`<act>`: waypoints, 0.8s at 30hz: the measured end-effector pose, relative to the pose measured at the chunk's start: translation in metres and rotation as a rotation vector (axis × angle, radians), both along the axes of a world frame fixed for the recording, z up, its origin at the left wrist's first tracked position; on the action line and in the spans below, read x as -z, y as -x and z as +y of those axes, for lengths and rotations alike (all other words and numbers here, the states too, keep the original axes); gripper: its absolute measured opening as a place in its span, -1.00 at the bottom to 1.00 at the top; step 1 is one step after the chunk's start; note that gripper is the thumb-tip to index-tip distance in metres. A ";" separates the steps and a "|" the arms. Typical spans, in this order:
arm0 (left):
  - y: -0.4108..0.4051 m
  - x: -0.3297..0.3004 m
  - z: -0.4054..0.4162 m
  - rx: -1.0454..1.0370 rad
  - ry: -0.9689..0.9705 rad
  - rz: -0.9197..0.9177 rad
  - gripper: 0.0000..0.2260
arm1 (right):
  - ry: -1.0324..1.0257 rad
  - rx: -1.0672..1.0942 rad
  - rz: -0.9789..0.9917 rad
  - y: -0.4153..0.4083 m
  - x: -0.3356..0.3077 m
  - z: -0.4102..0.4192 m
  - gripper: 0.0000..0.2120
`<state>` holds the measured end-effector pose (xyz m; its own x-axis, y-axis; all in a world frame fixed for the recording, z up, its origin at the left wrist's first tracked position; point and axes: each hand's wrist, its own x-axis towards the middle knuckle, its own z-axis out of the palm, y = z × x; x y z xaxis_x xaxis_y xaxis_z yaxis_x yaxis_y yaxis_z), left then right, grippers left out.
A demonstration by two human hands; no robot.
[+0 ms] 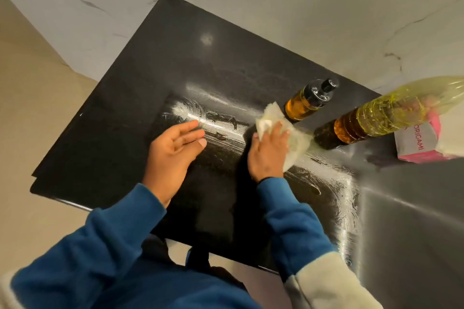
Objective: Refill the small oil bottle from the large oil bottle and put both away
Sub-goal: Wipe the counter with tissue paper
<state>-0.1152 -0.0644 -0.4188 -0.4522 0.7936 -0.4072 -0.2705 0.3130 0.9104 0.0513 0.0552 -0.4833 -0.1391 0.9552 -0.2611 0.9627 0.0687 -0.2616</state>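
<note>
The small oil bottle [310, 101] stands capped near the back of the black counter [125, 98], with the large oil bottle [371, 118] just to its right, both upright. The right hand [270, 152] presses a crumpled paper towel [296, 138] flat onto the greasy smears right beside both bottles, so my guess is a wide swipe could clip one and tip it, or the slick surface lets it slide. The left hand [173, 150] hovers open with its fingers spread, holding nothing. Hard to tell if the big bottle is capped, since its top runs out of frame. The pink-and-white pack [414, 144] behind it is cut off too.
</note>
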 end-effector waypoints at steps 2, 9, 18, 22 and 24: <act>0.006 0.006 -0.001 -0.012 -0.010 0.019 -0.63 | 0.006 -0.052 -0.022 0.025 0.002 -0.001 -0.47; 0.026 0.026 0.003 0.187 -0.085 0.334 -0.50 | 0.013 -0.403 -0.026 0.087 0.001 -0.028 -0.36; -0.008 0.026 0.024 0.877 -0.079 0.527 -0.36 | -0.022 -0.410 -0.176 0.038 -0.001 -0.068 -0.28; -0.047 0.030 0.039 1.120 -0.176 0.641 -0.32 | -0.014 -0.242 -0.223 -0.002 0.005 -0.075 -0.28; -0.069 0.033 0.046 1.222 -0.206 0.714 -0.37 | 0.004 -0.158 -0.218 -0.024 0.004 -0.077 -0.30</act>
<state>-0.0461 -0.0187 -0.4514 0.4904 0.8435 -0.2193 0.5951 -0.1402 0.7913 0.0751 -0.0222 -0.4875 -0.2262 0.9252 -0.3047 0.9738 0.2219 -0.0493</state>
